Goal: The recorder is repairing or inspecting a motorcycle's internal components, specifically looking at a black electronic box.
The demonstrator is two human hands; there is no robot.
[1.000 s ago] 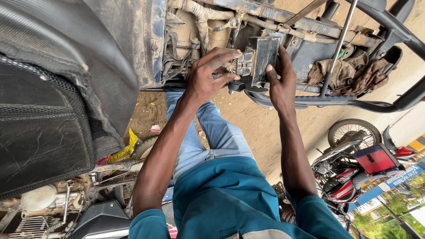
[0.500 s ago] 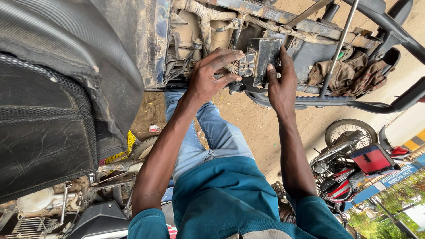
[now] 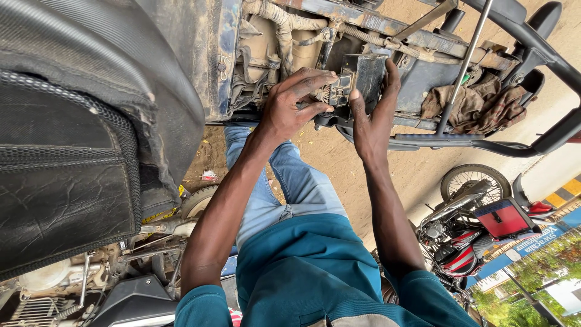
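Both my arms reach up into the dusty frame of a motorcycle (image 3: 387,24) with its seat lifted. My right hand (image 3: 372,118) grips a black box-shaped unit (image 3: 366,72) set in the frame, fingers along its right side and thumb on its front. My left hand (image 3: 293,106) is just left of it, with curled fingers pinching a small grey connector (image 3: 334,91) on the box's left side. Corrugated hoses and cables (image 3: 284,18) run above my left hand.
A black ribbed seat (image 3: 72,151) fills the left. A brown rag (image 3: 478,100) lies in the frame to the right, inside the black grab rail (image 3: 532,142). Another motorcycle with red panels (image 3: 484,221) stands on the sandy ground (image 3: 339,160). Engine parts (image 3: 66,290) show at lower left.
Both hands stay on the box and connector; my left fingers have shifted slightly. The view has barely moved.
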